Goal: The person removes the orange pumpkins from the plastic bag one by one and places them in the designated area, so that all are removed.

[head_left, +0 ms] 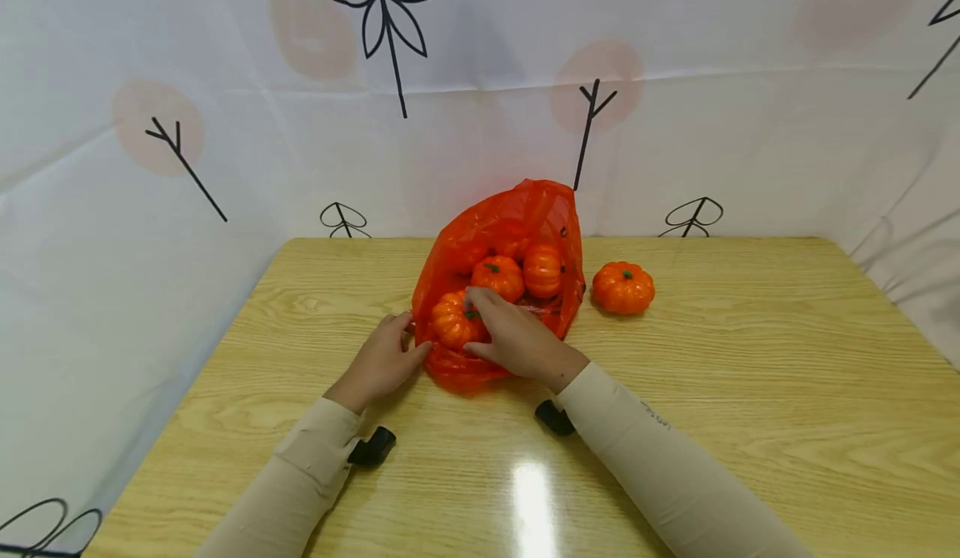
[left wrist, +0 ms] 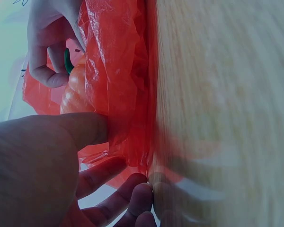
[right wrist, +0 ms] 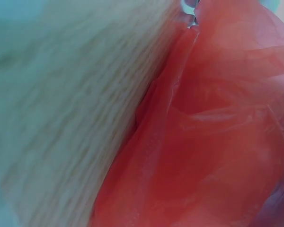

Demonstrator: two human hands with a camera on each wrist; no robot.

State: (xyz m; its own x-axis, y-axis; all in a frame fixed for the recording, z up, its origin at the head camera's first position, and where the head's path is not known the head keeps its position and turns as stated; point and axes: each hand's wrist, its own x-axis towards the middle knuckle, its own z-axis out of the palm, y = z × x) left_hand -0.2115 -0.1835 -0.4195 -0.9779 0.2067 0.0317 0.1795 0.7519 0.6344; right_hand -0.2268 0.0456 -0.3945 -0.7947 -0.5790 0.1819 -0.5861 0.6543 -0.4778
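Note:
A red plastic bag (head_left: 525,208) lies on the table with its mouth toward me and small orange pumpkins inside. At the bag's left edge my left hand (head_left: 384,360) holds the plastic between thumb and fingers, as the left wrist view shows. My right hand (head_left: 521,337) reaches into the mouth and grips the front pumpkin (head_left: 452,321), its curled fingers near the green stem. Behind that one sit another pumpkin (head_left: 498,277) and one on its side (head_left: 542,271). In the right wrist view the red plastic (right wrist: 213,156) hides the right fingers.
One more pumpkin (head_left: 623,287) stands on the wooden table (head_left: 750,391) just right of the bag. A white cloth (head_left: 480,125) with drawn plants hangs behind the table's far edge. Dark wrist straps (head_left: 372,446) show below both cuffs.

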